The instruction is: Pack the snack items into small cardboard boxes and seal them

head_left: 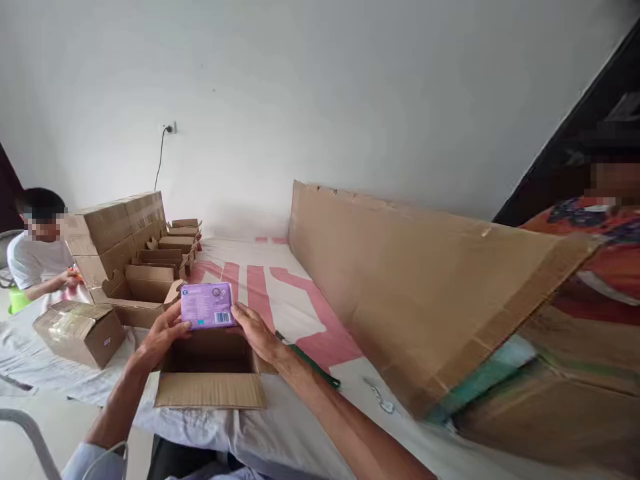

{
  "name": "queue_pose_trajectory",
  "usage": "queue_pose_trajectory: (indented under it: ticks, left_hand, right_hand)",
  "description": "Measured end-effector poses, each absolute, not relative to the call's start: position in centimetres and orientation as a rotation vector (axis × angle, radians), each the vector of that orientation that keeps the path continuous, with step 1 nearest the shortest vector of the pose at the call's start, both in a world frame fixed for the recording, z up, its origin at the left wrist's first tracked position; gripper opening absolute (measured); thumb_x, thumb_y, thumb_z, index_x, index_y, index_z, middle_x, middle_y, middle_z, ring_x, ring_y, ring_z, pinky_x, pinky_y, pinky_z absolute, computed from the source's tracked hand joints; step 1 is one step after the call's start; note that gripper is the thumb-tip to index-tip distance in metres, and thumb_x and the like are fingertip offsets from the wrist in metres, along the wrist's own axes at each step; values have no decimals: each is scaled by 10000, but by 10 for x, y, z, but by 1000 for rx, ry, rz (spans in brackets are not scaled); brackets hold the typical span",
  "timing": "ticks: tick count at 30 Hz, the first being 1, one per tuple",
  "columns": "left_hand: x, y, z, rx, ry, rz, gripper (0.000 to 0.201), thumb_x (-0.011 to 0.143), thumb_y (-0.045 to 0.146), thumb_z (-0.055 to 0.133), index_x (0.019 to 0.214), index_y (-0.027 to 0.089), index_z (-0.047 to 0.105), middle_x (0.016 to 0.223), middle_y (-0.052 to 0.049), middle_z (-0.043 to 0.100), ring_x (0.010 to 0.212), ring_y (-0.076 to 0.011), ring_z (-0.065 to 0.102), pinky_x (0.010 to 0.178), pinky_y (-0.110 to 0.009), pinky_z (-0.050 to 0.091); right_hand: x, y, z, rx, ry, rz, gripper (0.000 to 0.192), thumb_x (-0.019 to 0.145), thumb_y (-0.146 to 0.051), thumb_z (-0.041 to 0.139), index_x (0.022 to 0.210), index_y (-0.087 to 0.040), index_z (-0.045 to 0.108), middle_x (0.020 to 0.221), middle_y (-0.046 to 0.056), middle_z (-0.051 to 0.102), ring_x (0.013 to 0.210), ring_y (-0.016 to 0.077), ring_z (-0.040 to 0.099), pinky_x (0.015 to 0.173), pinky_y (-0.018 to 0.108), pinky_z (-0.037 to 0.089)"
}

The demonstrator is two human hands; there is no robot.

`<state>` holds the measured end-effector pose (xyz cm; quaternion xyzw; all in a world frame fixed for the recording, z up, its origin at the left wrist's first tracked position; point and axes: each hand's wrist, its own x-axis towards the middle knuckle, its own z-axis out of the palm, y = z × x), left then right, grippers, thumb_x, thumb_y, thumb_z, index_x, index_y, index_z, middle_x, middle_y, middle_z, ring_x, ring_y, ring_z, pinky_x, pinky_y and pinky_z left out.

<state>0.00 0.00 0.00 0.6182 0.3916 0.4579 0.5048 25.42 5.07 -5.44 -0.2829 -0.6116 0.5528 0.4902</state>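
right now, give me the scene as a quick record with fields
left hand: grips the left end of the purple pack
right hand: grips its right end
pack side shown: barcode
below pack: open box, near flap folded out
surface: cloth
left: closed box, stacked boxes beyond
right: cardboard panel

I am seeing a flat rectangular purple packet [207, 304] that is carrying a black-and-white barcode [222, 318] and a small teal square [201, 323]. An open brown cardboard box [210, 391] is showing plain tan; a white fabric sheet [233, 252] is displaying pink bands.
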Motion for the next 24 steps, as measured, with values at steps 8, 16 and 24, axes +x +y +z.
queue_pose_trajectory:
  ticks: [8,16,24]
  left_hand:
    - [0,-1,3,1491,973,1102,889,841,593,843,1622,290,543,1501,-124,707,1359,-410,645,923,-384,540]
    - [1,-3,5,1495,949,1111,854,867,588,827,1612,270,555,1488,-132,715,1371,-419,647,931,-390,555]
    - [6,-5,11,1526,865,1212,792,882,557,832,1584,273,598,1541,-130,674,1398,-441,619,968,-423,569]
  right_hand:
    - [254,42,-40,-680,-1439,1414,618,934,-771,640,1318,-296,737,1258,61,778,1180,299,696,913,443,627]
    - [255,37,-36,-694,-1463,1393,689,914,-821,631,1356,-300,727,1337,79,754,1189,310,691,898,458,632]
    - [262,27,-14,-575,-1582,1295,608,956,-704,679,1406,-296,692,1408,66,728,1291,308,652,1084,476,543]
